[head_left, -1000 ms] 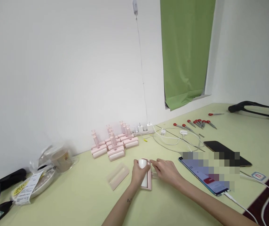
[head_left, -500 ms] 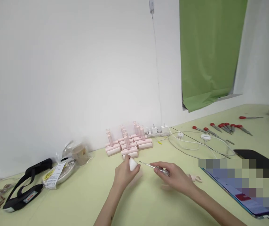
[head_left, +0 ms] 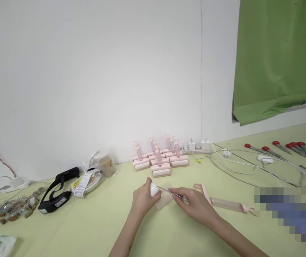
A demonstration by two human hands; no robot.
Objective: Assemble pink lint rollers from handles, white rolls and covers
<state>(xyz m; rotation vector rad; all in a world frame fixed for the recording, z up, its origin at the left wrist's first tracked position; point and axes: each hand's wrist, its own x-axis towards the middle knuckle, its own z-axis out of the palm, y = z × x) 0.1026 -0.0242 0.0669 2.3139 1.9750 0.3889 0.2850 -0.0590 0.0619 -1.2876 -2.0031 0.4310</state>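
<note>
My left hand (head_left: 145, 198) is closed around a white roll (head_left: 154, 189), which looks like a lint roller refill. In my right hand (head_left: 193, 204) is a slim silvery pointed tool (head_left: 178, 196), pinched between the fingers. Its tip is at the right side of the roll; whether it touches cannot be made out. Under the hands lies a flat pale pink piece (head_left: 164, 202), partly covered. A pink lint roller handle (head_left: 226, 204) with a clear grip lies just right of my right hand, its head partly hidden behind that hand.
Several pink lint rollers (head_left: 161, 167) stand with handles up against the wall. Right of them are a power strip (head_left: 197, 151), white cables (head_left: 238, 166) and red-ended tools (head_left: 272, 151). To the left lie a black strap (head_left: 55, 201), a wrapped bowl (head_left: 90, 184) and a bagged cup (head_left: 106, 167).
The view has swung left, so the table things appear further right. The pink handle beside my right hand shows more fully. The tool's tip is closer to the white roll.
</note>
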